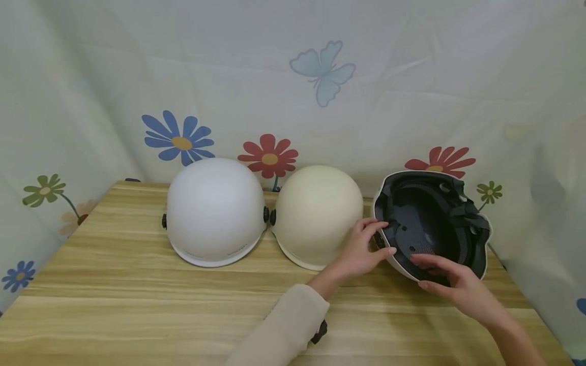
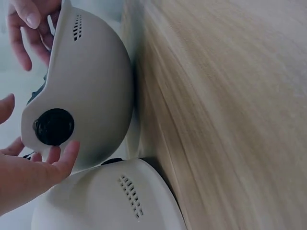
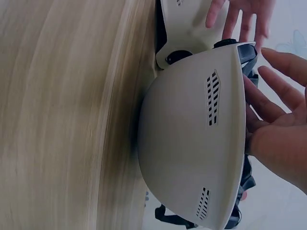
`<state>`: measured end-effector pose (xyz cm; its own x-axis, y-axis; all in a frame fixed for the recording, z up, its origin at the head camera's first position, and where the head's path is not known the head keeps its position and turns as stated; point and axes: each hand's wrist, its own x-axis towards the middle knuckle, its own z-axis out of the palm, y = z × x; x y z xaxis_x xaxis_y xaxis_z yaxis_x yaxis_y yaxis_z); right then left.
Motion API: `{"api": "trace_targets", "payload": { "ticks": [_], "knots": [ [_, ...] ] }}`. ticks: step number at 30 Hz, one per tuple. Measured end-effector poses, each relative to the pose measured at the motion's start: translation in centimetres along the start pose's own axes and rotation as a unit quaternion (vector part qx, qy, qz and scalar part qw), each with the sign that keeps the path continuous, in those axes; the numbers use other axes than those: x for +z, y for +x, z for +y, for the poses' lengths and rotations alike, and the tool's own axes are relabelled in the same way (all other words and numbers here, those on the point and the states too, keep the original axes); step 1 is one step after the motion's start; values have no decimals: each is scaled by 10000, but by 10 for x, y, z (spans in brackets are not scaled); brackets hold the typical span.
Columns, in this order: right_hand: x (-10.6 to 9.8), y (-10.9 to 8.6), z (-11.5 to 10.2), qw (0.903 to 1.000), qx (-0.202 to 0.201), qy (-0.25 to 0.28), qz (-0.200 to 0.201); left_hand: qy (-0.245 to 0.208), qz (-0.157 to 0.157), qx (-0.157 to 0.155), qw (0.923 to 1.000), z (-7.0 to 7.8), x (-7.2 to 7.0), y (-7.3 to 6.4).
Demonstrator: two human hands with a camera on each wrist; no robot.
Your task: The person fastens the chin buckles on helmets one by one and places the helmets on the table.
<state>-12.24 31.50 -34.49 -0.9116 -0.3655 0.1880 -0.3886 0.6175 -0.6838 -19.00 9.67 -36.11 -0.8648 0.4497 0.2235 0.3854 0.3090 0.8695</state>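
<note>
A white helmet (image 1: 489, 229) lies upturned at the right of the table, its black padded inside and straps facing up. My left hand (image 1: 363, 251) is at its left rim, thumb and fingers spread apart. In the left wrist view the fingertips touch the shell by a round black knob (image 2: 54, 126). My right hand (image 1: 458, 287) is at the near rim with loosely bent fingers reaching over the opening; some fingertips are hidden behind the rim in the right wrist view. Left of it, a cream helmet (image 1: 320, 213) sits dome up, partly behind my left hand.
Another white helmet (image 1: 215, 211) stands dome up at the left, its side knob close to the cream helmet's knob. All are along the back of the wooden table (image 1: 137, 305). A pale curtain (image 1: 389, 61) with printed flowers and a butterfly hangs behind.
</note>
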Motion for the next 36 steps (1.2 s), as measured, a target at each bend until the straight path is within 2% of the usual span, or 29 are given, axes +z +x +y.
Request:
{"api": "trace_targets", "payload": {
  "ticks": [4,12,18,23,27,32,34,36],
  "knots": [
    [3,0,-2,10000,58,5,-65,74,215,-122,9997,-4,2,0],
    [6,-2,-5,9998,71,3,-172,226,550,139,9981,-9,5,2],
    [4,-2,-9,9991,4,257,-343,316,693,236,9968,-10,6,1],
    [-8,-1,-10,9967,-187,633,-473,365,787,303,9958,-12,6,0],
    [-26,1,-10,9983,-230,457,-273,275,766,316,9962,-14,6,-1],
    [-53,4,-7,9994,-204,131,247,154,708,271,9970,-16,7,-2],
    [-62,6,-5,9980,-161,-227,563,167,717,296,9968,-16,7,-3],
    [-71,7,-3,9940,44,-651,881,204,743,352,9964,-16,7,-4]
  ]
}}
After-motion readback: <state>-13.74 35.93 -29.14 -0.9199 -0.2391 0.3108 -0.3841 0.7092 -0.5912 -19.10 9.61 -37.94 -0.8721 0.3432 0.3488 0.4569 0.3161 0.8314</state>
